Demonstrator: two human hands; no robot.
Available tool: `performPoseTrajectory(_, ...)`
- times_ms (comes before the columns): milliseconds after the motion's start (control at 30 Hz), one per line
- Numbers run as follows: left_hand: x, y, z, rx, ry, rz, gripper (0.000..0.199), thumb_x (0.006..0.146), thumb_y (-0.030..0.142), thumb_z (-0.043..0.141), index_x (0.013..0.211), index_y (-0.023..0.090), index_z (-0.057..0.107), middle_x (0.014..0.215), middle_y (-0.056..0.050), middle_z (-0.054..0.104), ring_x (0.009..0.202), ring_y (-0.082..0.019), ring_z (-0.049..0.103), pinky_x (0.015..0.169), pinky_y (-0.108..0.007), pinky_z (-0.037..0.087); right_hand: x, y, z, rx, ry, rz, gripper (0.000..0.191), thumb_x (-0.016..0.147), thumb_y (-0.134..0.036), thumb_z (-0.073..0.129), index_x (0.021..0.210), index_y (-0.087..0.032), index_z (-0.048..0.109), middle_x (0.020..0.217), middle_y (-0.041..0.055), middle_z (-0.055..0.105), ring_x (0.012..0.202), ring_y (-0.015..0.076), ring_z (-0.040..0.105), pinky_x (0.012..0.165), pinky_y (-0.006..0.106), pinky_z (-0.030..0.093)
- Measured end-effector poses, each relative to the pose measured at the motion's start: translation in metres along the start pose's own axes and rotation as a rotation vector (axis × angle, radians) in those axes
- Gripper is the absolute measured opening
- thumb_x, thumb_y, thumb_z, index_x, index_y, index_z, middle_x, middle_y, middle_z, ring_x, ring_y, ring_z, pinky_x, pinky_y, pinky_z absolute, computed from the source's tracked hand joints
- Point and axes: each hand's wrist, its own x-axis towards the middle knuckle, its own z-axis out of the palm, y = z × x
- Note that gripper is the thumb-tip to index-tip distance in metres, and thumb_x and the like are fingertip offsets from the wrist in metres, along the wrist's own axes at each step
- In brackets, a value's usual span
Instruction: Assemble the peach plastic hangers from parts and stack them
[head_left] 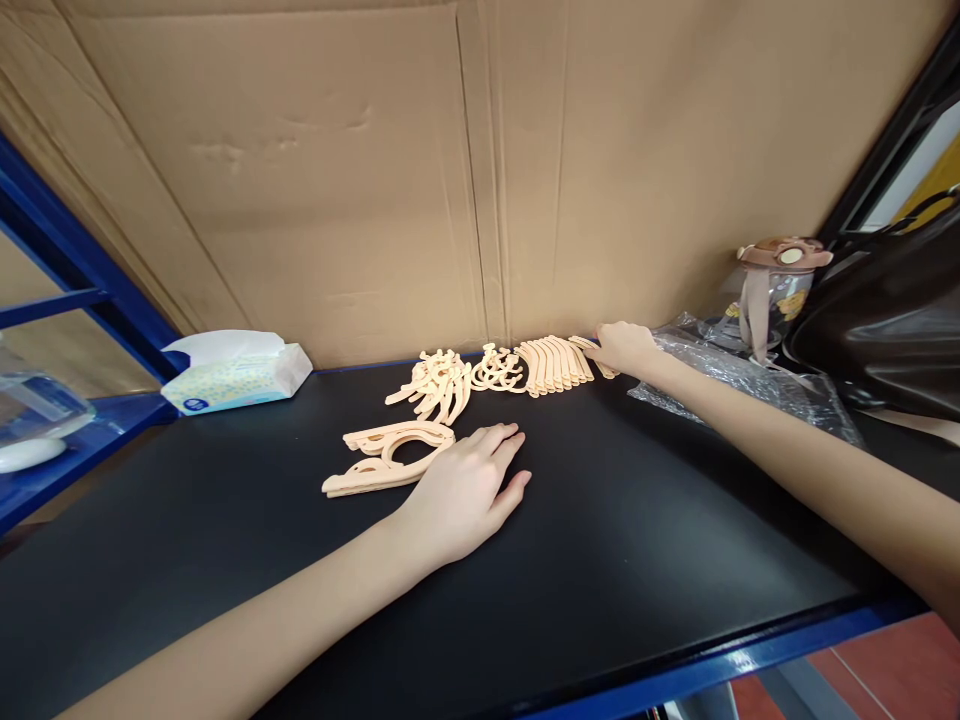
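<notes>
My left hand [469,490] lies palm down on the black table, fingers stretched and thumb apart. Beside it, partly under its wrist side, are folded beige plastic hangers [367,478]. My right hand [624,347] reaches to the far side, its fingers closed on a beige hanger arm [583,343] at the right end of a row. That row of curved hanger arms [553,365] lies side by side. Left of it are a small heap of hanger hooks [497,368] and a loose pile of hanger arms [439,383]. My right fingertips are partly hidden.
A tissue pack [236,378] stands at the back left near a blue frame [82,240]. Clear plastic wrap [742,375] lies under my right forearm. A bottle with a strap [780,290] and a dark bag [885,310] are at the right. Cardboard [300,180] closes off the back.
</notes>
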Motion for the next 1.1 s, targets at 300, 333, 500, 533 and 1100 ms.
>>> performPoseTrajectory(300,0.001,0.000,0.001,-0.015,0.015,0.007,0.038,0.095,0.030,0.041,0.125,0.011,0.055,0.130,-0.012,0.057,0.115,-0.026,0.056,0.094,-0.041,0.050,-0.003,-0.001,0.000,0.063,0.101,0.109,0.041,0.077,-0.031,0.059,0.112,-0.009,0.053,0.094,0.0157,0.068,0.091,0.0294,0.064,0.067,0.032,0.043)
performPoseTrajectory(333,0.000,0.000,0.001,-0.015,0.015,0.007,0.038,0.095,0.030,0.040,0.125,0.011,0.055,0.130,-0.012,0.057,0.116,-0.026,0.056,0.094,-0.041,0.050,-0.004,0.000,-0.003,0.071,0.124,0.121,0.042,0.077,-0.033,0.059,0.112,-0.010,0.052,0.095,0.0156,0.068,0.091,0.0297,0.064,0.067,0.032,0.043)
performPoseTrajectory(500,0.000,0.000,0.001,0.002,0.006,0.009,0.039,0.095,0.030,0.041,0.126,0.009,0.055,0.131,-0.012,0.057,0.117,-0.025,0.055,0.095,-0.040,0.049,-0.012,0.006,-0.035,0.156,0.276,0.123,0.043,0.079,-0.038,0.056,0.114,-0.014,0.048,0.097,0.0132,0.067,0.090,0.0286,0.062,0.064,0.032,0.040)
performPoseTrajectory(533,0.000,0.000,0.001,0.006,0.002,0.007,0.040,0.095,0.030,0.042,0.126,0.009,0.054,0.131,-0.012,0.056,0.117,-0.025,0.055,0.095,-0.039,0.049,-0.017,0.006,-0.042,0.204,0.313,0.086,0.043,0.077,-0.037,0.058,0.113,-0.015,0.049,0.094,0.0111,0.067,0.087,0.0274,0.062,0.063,0.032,0.039)
performPoseTrajectory(1100,0.001,0.007,-0.005,0.118,0.178,0.141,0.037,0.093,0.022,0.042,0.126,0.008,0.052,0.132,-0.015,0.051,0.128,-0.030,0.042,0.106,-0.047,0.037,-0.110,-0.046,-0.002,0.378,0.280,-0.671,0.020,0.078,-0.023,0.057,0.096,-0.020,0.049,0.090,0.0025,0.063,0.084,0.0192,0.057,0.070,0.028,0.042)
